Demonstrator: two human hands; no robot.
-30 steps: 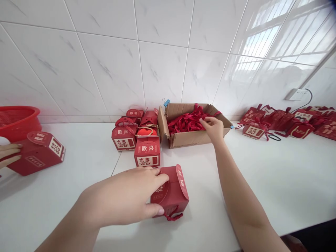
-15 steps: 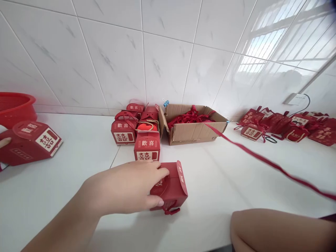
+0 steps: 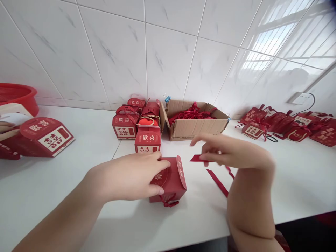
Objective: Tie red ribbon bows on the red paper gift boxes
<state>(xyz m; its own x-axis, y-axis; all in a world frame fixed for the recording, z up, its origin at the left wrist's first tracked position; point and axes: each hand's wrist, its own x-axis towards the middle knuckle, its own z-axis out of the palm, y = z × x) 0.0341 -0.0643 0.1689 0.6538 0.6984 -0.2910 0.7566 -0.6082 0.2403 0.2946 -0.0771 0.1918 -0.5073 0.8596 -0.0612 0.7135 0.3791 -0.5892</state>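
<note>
My left hand (image 3: 139, 175) is closed around the side of a red gift box (image 3: 173, 180) on the white counter. The box has a rounded end flap standing up, and a twisted red cord (image 3: 169, 202) hangs at its near side. To the right of it, my right hand (image 3: 220, 150) is raised, its fingers pinching a red ribbon (image 3: 195, 158). The ribbon's loose length (image 3: 217, 182) trails down past the wrist. Just behind my left hand stands another red gift box (image 3: 147, 138) with white and gold print.
Several red boxes (image 3: 124, 122) stand by the wall beside an open cardboard box (image 3: 198, 130) of red ribbons. More decorated boxes (image 3: 253, 130) and a black loop (image 3: 271, 138) lie at right. On the left, another person's hand (image 3: 7, 131) touches a box near a red basket (image 3: 28, 96).
My right hand has come into view from the right with the ribbon, which was stretched out from the cardboard box. My left hand stays on the gift box. The other person's box moved right.
</note>
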